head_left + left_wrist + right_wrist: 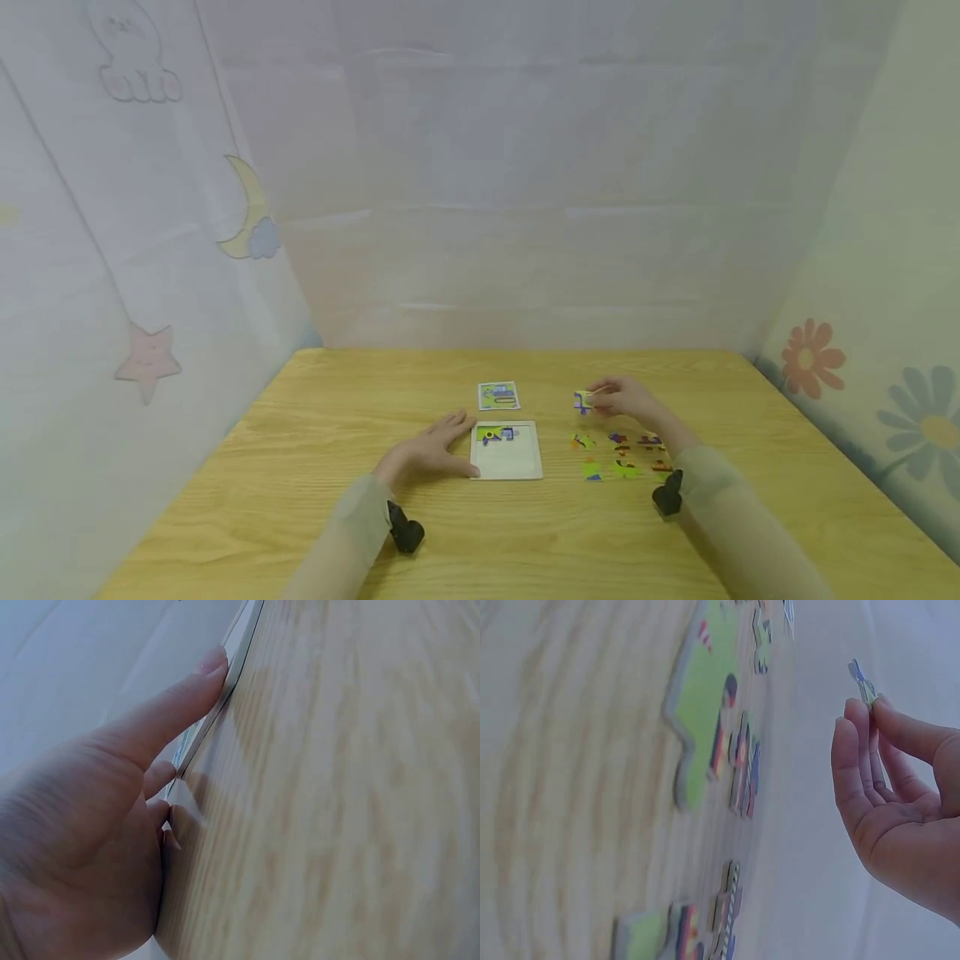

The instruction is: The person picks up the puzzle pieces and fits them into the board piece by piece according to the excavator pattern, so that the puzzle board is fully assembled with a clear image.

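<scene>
My right hand (624, 398) pinches a jigsaw puzzle piece (582, 402) between thumb and fingertips, raised above the table. In the right wrist view the same piece (863, 684) is seen nearly edge-on. At the left side of a white puzzle frame (506, 476), my left hand (431, 450) rests with fingers spread. Its thumb touches the frame's near left corner, and the other fingers lie by the upper left. Joined pieces (495, 434) in green, yellow and purple fill the frame's top left; bare white board shows below them.
Loose puzzle pieces (626, 469), several of them, lie spread to the right of the frame. A small picture card (498, 396) lies just behind the frame. All this is on a wooden table (360, 383) with printed curtains behind and at both sides.
</scene>
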The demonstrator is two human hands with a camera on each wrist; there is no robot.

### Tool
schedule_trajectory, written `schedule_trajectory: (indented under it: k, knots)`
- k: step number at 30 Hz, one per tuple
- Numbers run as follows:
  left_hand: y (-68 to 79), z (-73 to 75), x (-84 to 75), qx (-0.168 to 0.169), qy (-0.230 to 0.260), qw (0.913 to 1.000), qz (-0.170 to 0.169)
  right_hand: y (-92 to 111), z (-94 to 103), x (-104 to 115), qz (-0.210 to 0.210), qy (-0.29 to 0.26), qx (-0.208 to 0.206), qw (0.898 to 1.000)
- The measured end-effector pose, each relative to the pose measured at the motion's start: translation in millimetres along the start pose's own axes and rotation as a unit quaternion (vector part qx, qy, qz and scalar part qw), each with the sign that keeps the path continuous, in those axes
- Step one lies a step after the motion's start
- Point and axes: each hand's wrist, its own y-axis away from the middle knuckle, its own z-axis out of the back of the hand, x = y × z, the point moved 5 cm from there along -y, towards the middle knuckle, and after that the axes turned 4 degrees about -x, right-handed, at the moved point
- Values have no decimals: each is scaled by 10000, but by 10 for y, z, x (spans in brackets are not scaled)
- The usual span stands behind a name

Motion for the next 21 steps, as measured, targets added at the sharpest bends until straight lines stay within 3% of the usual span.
schedule_trajectory:
  k: [9,21]
  knots:
    - [-1,-8,-29,30,-241,9997,-3,-35,-136,82,78,-238,19,9997]
    - [3,-9,-34,-10,-101,9999,-73,-96,-313,207,92,-346,209,9991]
